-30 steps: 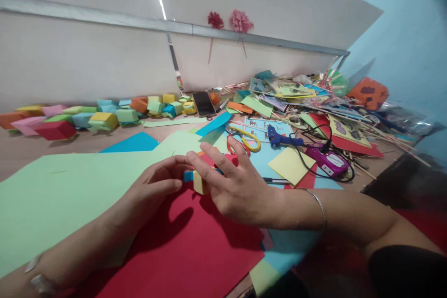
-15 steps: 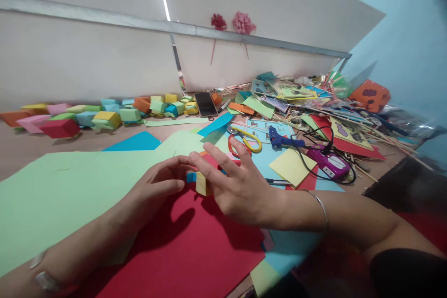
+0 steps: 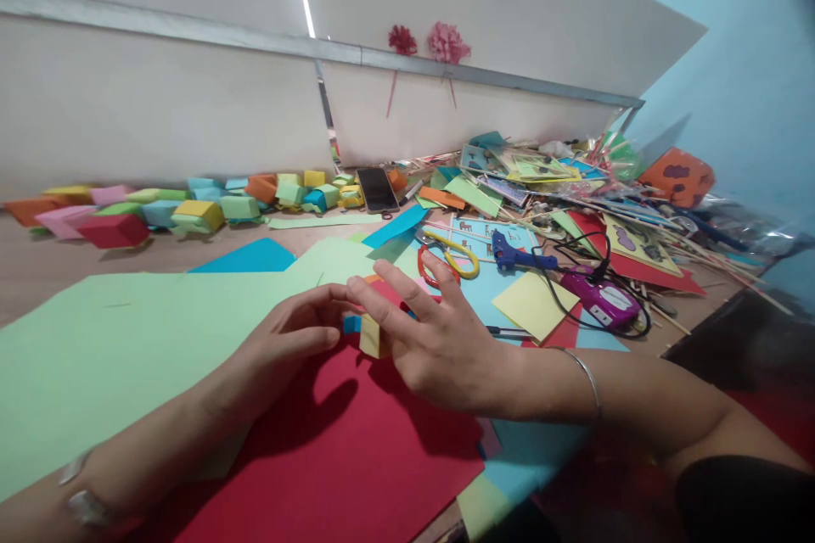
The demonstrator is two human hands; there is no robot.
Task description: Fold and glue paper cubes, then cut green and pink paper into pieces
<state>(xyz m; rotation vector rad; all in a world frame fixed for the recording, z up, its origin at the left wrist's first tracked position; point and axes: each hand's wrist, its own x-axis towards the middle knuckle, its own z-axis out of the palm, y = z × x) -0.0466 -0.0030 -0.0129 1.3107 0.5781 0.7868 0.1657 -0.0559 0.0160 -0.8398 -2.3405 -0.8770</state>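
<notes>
Over the red sheet, a small yellow paper piece with a blue part beside it sits between my two hands. My left hand is curved at its left, its fingertips near the blue part; whether they grip it is hidden. My right hand reaches over it from the right, fingers spread, with its thumb and the far side of the piece hidden. A large light green sheet lies to the left. Scissors with red and yellow handles lie just beyond my right hand.
Folded paper boxes, among them a red one, line the back left beside a phone. At right are a blue glue gun, a purple power strip, a yellow square and a heap of papers and sticks.
The whole view has shifted very slightly. My hands and the small paper piece hold nearly the same pose.
</notes>
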